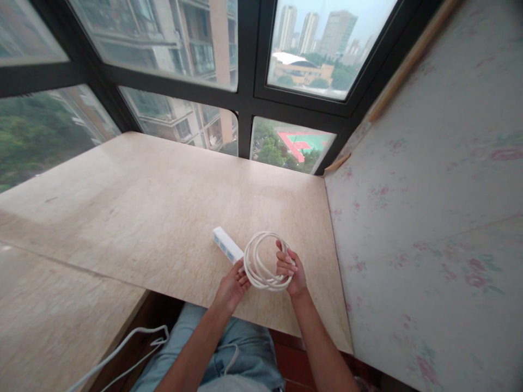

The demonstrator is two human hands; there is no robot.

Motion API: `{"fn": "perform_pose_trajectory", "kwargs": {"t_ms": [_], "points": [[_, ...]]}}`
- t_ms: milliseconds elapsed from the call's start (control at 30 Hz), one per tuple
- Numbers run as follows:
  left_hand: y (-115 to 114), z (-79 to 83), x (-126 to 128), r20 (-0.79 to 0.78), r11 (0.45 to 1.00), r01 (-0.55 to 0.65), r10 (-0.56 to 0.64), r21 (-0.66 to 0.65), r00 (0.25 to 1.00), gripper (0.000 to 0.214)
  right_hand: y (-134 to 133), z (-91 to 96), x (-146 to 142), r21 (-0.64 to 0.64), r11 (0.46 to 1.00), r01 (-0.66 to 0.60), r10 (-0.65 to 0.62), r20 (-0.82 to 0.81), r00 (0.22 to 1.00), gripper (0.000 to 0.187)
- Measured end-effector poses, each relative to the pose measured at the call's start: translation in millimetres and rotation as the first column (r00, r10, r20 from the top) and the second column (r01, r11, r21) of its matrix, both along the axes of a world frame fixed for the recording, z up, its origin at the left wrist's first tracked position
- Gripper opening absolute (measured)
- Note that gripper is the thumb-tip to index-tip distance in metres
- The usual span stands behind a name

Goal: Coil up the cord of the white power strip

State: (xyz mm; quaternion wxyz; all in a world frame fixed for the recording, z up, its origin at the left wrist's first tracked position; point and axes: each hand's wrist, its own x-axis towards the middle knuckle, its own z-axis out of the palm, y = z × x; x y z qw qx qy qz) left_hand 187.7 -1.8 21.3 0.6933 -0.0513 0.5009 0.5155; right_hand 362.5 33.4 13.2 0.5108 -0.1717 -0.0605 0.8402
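A white cable (267, 284) is wound into a loose coil of several loops, held up over the stone ledge. My right hand (293, 270) grips the right side of the coil, its fingers wrapped round the loops. At the coil's left edge, my left hand (232, 287) is closed on the cable, close to the near end of a white power strip (227, 244). The strip slants away to the upper left, with its blue-marked socket face partly visible. My left fingers and the loops hide the strip's near end.
The beige stone ledge (163, 201) runs up to dark-framed windows (245, 125). On the right stands a flower-papered wall (429, 218). A white cord (122, 348) hangs at the lower left by the ledge's front edge, beside my legs in light blue trousers (245, 340).
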Motion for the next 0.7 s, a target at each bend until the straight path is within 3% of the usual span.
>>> {"fn": "perform_pose_trajectory", "kwargs": {"t_ms": [200, 367, 500, 700], "points": [[7, -8.6, 1, -0.231, 0.996, 0.071, -0.059, 0.047, 0.971, 0.034, 4, -14.4, 24, 0.046, 0.983, -0.177, 0.170, 0.121, 0.978, 0.029], [13, -15.0, 3, -0.265, 0.973, 0.225, -0.205, 0.048, 0.942, 0.043, 9, -17.1, 41, 0.043, 0.981, -0.187, 0.168, 0.284, 0.944, 0.028], [19, -14.4, 6, -0.276, 0.957, 0.287, -0.266, 0.040, 0.924, 0.045, 9, -12.3, 50, 0.042, 0.986, -0.159, 0.120, 0.485, 0.866, 0.031], [40, -8.9, 17, -0.438, 0.926, 0.377, -0.331, 0.021, 0.836, 0.049, 12, -7.2, 63, 0.005, 0.994, -0.106, 0.080, 0.628, 0.774, 0.034]]}}
